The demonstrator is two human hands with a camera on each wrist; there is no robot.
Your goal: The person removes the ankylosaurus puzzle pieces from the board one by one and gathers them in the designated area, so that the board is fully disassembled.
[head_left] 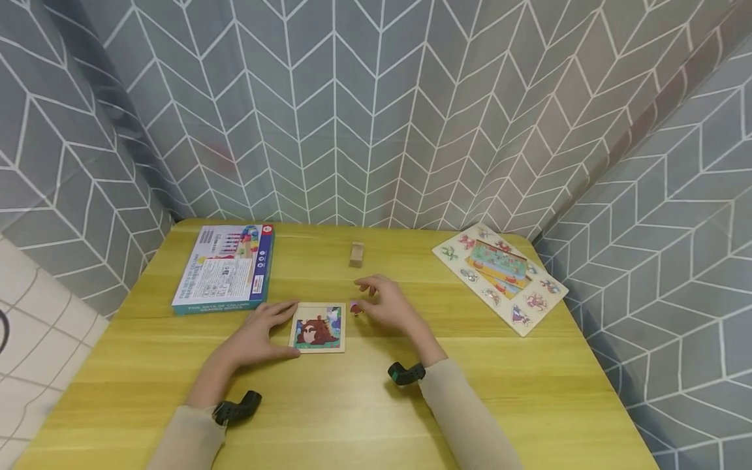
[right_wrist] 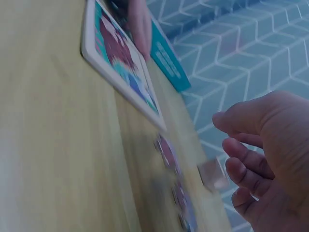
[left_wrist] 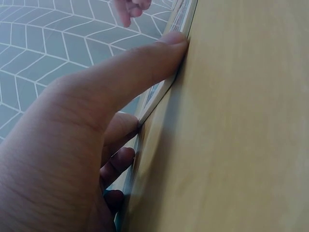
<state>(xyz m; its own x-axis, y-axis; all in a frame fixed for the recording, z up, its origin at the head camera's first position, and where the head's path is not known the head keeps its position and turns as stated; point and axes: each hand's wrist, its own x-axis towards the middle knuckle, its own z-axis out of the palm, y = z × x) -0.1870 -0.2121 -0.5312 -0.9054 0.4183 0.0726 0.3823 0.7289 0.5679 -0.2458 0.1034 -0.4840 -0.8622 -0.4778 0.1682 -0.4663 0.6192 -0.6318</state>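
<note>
Steadying small square picture puzzle board (head_left: 317, 328), left hand (head_left: 256, 337) presses edge; right hand (head_left: 389, 305), fingers relaxed, empty, could scatter loose pink pieces (head_left: 356, 309).

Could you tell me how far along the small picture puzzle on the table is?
Mostly done: the small puzzle board shows most of its picture, with a white gap at its upper right. In hand: the left hand steadies the board's left edge, while the right hand hovers over loose puzzle pieces beside it, holding nothing. Left: fitting those pieces into the gap.
</note>
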